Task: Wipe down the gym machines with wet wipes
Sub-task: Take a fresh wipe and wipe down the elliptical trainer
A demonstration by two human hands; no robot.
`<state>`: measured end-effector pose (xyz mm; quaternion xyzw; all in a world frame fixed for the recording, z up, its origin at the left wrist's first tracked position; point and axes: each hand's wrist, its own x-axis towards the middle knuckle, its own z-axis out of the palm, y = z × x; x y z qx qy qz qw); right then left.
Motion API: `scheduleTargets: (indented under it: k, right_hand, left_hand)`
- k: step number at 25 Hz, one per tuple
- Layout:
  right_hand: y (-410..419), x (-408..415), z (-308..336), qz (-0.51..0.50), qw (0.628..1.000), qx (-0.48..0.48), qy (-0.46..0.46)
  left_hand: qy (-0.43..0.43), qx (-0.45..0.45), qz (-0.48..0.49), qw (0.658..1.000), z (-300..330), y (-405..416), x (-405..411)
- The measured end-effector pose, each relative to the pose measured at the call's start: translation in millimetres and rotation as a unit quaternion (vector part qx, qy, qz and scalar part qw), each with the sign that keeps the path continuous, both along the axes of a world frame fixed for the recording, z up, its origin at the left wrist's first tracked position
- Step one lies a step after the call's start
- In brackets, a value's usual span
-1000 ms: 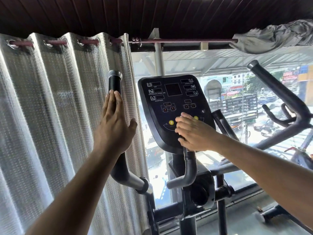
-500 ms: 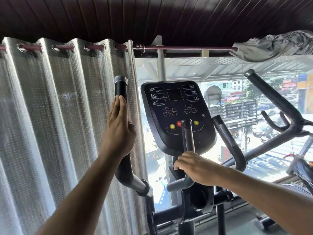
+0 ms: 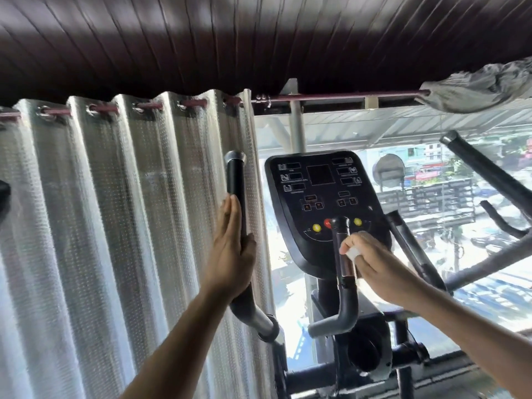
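Right hand (image 3: 374,264) now raised from lower bend to upper inner handlebar (image 3: 344,254), fingers curled, pinching white wet wipe (image 3: 352,252) against it. Wipe small, crumpled, below console (image 3: 322,203). Left hand (image 3: 231,251) unchanged: flat, fingers straight, against outer handlebar (image 3: 236,180).

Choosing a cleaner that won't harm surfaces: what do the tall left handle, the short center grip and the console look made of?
Tall left handle: matte black, likely rubber or foam sleeve, with a shiny metal-looking cap and silver tube below. Short center grip: black covering with a coppery, reflective band, probably a metal sensor plate. Console: smooth black, apparently molded plastic, with printed labels and colored buttons.
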<state>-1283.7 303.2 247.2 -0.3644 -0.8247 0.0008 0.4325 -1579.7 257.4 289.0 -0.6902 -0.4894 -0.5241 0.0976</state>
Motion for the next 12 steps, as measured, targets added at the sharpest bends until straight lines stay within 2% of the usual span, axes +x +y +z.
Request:
scheduleTargets:
  k: [3,7,12]
  right_hand:
    - [-6,-9,44,-0.017,0.992,0.118,0.035]
    - [-9,-40,115,-0.021,0.978,0.200,0.055]
    - [-15,-105,181,-0.036,0.960,0.275,0.029]
  left_hand:
    - [0.003,0.000,-0.022,1.000,-18,-5,-7]
    - [-0.005,0.022,-0.027,0.999,-26,-12,-4]
    - [0.091,0.016,-0.029,0.995,-32,-17,-15]
